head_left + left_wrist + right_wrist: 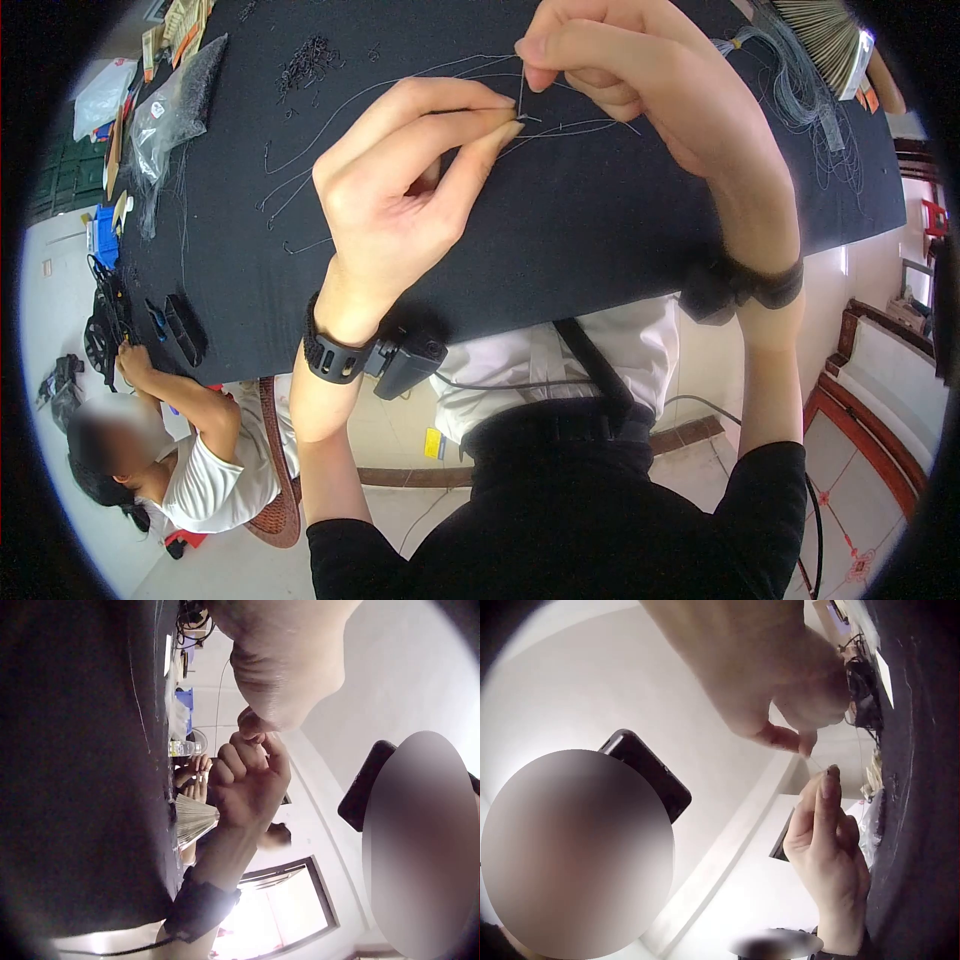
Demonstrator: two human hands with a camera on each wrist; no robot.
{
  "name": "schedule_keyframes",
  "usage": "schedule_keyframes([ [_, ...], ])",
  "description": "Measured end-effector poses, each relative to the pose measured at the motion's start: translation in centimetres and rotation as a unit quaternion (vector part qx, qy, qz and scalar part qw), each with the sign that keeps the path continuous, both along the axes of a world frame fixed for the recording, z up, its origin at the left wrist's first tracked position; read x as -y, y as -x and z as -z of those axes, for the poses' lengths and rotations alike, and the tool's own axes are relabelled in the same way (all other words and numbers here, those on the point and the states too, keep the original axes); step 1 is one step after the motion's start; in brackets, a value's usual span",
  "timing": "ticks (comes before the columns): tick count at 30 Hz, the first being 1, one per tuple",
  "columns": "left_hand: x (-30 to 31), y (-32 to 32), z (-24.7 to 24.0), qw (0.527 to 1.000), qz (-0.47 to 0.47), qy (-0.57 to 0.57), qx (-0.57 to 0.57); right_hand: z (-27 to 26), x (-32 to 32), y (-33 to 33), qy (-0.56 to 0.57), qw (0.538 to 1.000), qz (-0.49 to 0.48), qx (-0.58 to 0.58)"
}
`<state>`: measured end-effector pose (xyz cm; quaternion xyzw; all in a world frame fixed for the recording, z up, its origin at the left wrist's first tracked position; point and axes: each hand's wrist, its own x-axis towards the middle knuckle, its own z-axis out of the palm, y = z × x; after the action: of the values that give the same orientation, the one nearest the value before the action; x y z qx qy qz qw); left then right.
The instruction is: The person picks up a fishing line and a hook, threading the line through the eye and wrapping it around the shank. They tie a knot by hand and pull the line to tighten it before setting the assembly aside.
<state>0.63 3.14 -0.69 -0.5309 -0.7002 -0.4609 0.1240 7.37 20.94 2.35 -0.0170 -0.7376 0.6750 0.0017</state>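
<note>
My left hand [405, 185] pinches a thin fishing line [521, 98] between thumb and fingertips, over the black cloth. A small dark piece pokes out at those fingertips, too fine to make out. Just above and to the right, my right hand [655, 75] pinches the line's upper end between thumb and forefinger, its other fingers curled in. The short stretch between the hands looks taut in the head view. In the right wrist view, the fingertips of my left hand [829, 840] face those of my right hand [757, 675]. More lines [345, 105] with tiny hooked ends trail leftward beneath.
A heap of small dark hooks [310, 62] lies at the far left of the black cloth [520, 230]. Beyond it is a clear plastic bag [175, 110]. Bundled line [800, 80] and a fanned stack of strips [830, 35] lie right. Another person [215, 445] sits at left.
</note>
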Motion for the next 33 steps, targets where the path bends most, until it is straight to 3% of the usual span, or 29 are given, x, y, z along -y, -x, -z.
schedule_keyframes([
  [4, 0.0, 0.0, 0.1, 1.000, 0.002, -0.006, -0.002, -2.4, -0.2, -0.7, -0.012, 0.997, -0.008, 0.077],
  [9, 0.0, 0.0, 0.1, 1.000, 0.002, -0.004, 0.004, -1.3, 0.4, -0.5, -0.036, 0.999, -0.009, 0.009],
  [13, -0.1, -0.1, 0.1, 1.000, 0.002, -0.003, 0.006, -1.3, 0.1, -0.5, 0.025, 0.994, -0.106, 0.015],
  [26, -0.1, -0.2, 0.4, 1.000, 0.010, -0.001, 0.001, -0.8, 0.5, -0.4, -0.054, 0.989, -0.128, -0.056],
  [33, -0.2, -0.2, 0.3, 1.000, 0.014, 0.000, -0.017, 1.7, 0.3, 0.4, 0.038, 0.991, -0.101, -0.085],
])
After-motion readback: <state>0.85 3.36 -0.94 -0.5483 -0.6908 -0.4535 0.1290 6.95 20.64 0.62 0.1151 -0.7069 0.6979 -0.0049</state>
